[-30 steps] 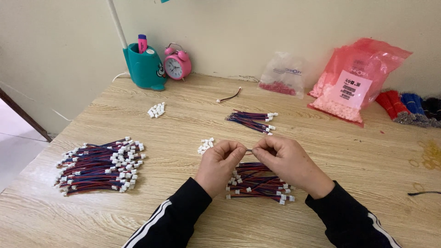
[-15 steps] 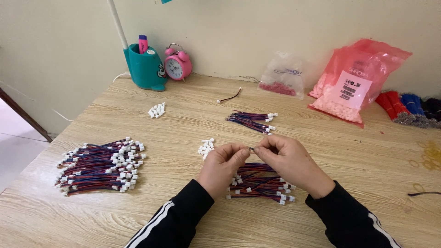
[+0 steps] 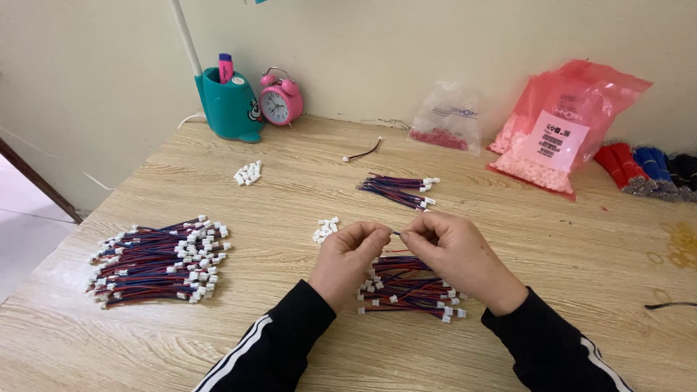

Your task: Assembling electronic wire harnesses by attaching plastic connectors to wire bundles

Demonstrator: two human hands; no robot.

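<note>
Wooden table [image 3: 508,218], frame centre: left hand [image 3: 350,258] and right hand [image 3: 454,254] pinch one thin wire [image 3: 396,233] above a cable bundle [image 3: 406,287].

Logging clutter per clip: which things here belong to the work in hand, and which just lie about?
In use: left hand, right hand, wire piece pinched between them, wire bundle below, loose white connectors.

Lying about: alarm clock, teal holder, pink bags.
</note>
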